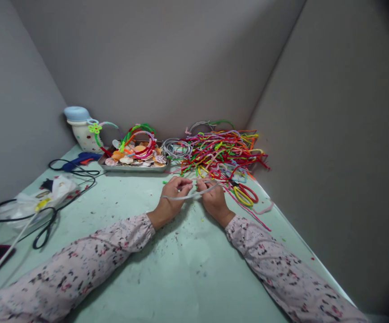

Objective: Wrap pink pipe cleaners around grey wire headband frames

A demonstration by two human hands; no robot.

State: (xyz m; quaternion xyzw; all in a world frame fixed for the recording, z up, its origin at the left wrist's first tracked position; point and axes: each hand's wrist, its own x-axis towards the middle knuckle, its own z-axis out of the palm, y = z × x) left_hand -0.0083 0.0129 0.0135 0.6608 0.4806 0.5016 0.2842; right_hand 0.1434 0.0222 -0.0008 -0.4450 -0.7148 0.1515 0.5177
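Observation:
My left hand [175,197] and my right hand [211,196] are close together above the table, fingers pinched and the fingertips almost meeting. Between them they hold a thin pale grey headband [191,196], whose curved band bows toward me across both hands. A bit of pink pipe cleaner seems to show at the fingertips, but the fingers hide most of it. Just beyond my right hand lie scissors with red and yellow handles [244,196] and loose pipe cleaners [263,223].
Behind my hands is a heap of coloured pipe cleaners [221,148] beside bare grey headbands [177,148]. A metal tray [133,168] holds shells and wrapped headbands [145,139]. At left are a bottle [81,130], black cables [76,172] and a plastic bag [59,190].

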